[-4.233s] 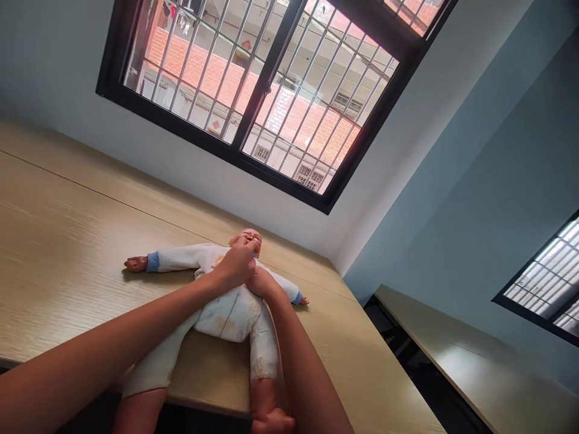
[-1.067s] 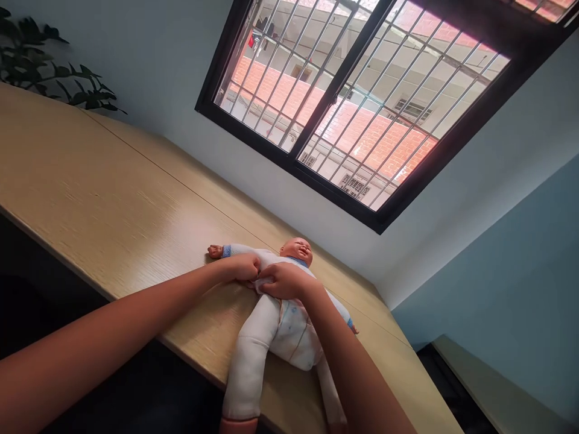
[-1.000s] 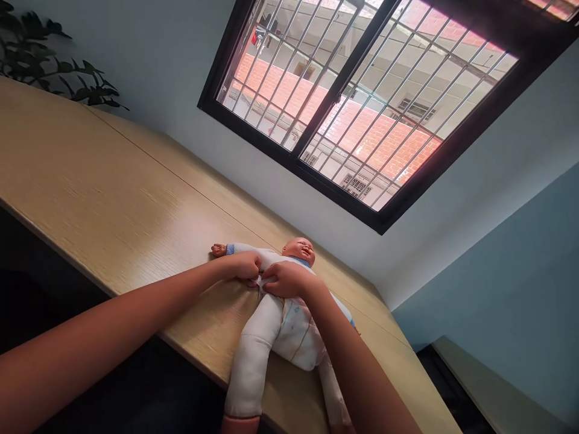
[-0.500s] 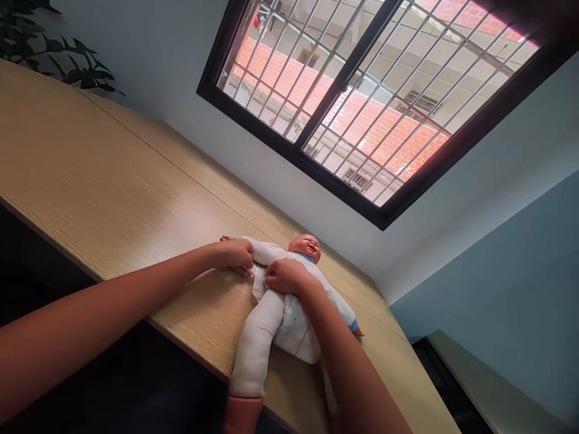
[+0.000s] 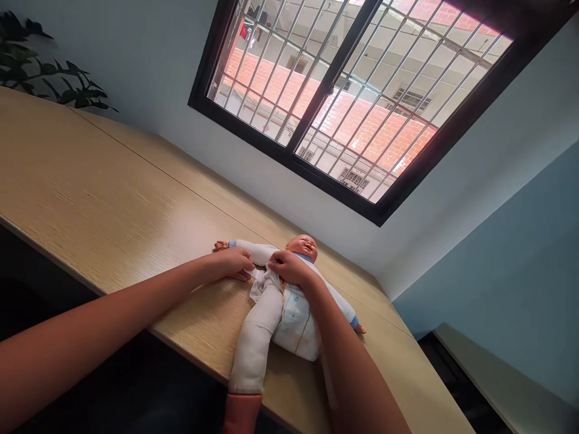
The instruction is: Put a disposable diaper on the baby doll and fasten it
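A baby doll point(image 5: 289, 313) in a white suit with blue cuffs lies on its back on the wooden table point(image 5: 113, 205), legs hanging over the near edge. Its head point(image 5: 304, 246) points toward the window. My left hand point(image 5: 235, 264) pinches the open edge of the white suit point(image 5: 260, 288) at the doll's side. My right hand point(image 5: 289, 268) rests on the doll's chest, fingers closed on the same garment just below the neck. Both forearms reach in from the bottom of the view.
A barred black-framed window point(image 5: 344, 96) fills the wall behind the table. A leafy plant point(image 5: 40, 78) stands at the far left. A second wooden surface point(image 5: 506, 386) lies lower right, with a dark gap between it and the table.
Since a second ago my right hand has slid up from the doll's waist to its chest. The suit's side now hangs open as a loose flap. The doll has shifted slightly.
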`<state>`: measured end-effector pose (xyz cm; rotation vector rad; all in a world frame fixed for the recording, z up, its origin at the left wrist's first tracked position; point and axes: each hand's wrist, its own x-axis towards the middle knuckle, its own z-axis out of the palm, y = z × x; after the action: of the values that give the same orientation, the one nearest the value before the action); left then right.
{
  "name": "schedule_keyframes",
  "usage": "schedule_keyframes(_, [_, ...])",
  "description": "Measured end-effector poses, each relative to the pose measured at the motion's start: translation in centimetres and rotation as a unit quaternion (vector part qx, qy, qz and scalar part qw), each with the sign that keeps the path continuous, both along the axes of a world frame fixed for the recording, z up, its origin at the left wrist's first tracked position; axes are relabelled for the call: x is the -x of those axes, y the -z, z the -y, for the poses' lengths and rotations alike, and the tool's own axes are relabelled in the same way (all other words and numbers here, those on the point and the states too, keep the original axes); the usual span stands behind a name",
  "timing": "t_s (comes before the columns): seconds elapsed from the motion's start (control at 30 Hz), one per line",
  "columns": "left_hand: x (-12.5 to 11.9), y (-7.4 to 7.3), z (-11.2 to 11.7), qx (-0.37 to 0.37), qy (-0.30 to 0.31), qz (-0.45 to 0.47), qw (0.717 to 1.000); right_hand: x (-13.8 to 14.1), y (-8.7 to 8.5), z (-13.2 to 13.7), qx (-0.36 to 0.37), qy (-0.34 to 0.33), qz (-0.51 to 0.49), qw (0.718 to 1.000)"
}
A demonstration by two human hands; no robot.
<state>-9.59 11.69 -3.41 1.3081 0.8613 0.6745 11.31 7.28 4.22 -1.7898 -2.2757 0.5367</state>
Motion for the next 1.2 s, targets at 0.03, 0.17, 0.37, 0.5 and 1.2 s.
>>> schedule_keyframes(0.03, [-0.1,0.1,0.1,-0.001,0.001,0.000,1.000,0.0,-0.1,-0.1,0.002,0.002,-0.007,1.000])
schedule_keyframes(0.17, [-0.5,0.2,0.4,0.000,0.002,-0.001,1.000,0.1,-0.1,-0.4,-0.032,-0.016,-0.031,0.999])
schedule_keyframes(0.37, [-0.9,0.4,0.8,0.008,-0.002,0.006,1.000,0.2,0.8,-0.7,-0.073,-0.042,0.032,0.996])
schedule_keyframes(0.5, [-1.4,0.1,1.2,0.032,-0.019,0.021,0.999,0.5,1.4,-1.1,-0.066,0.007,0.122,0.990])
schedule_keyframes(1.2, [-5.2,-1.1,0.1,0.157,-0.103,0.074,0.979,2.3,2.7,0.2,-0.147,0.233,0.230,0.933])
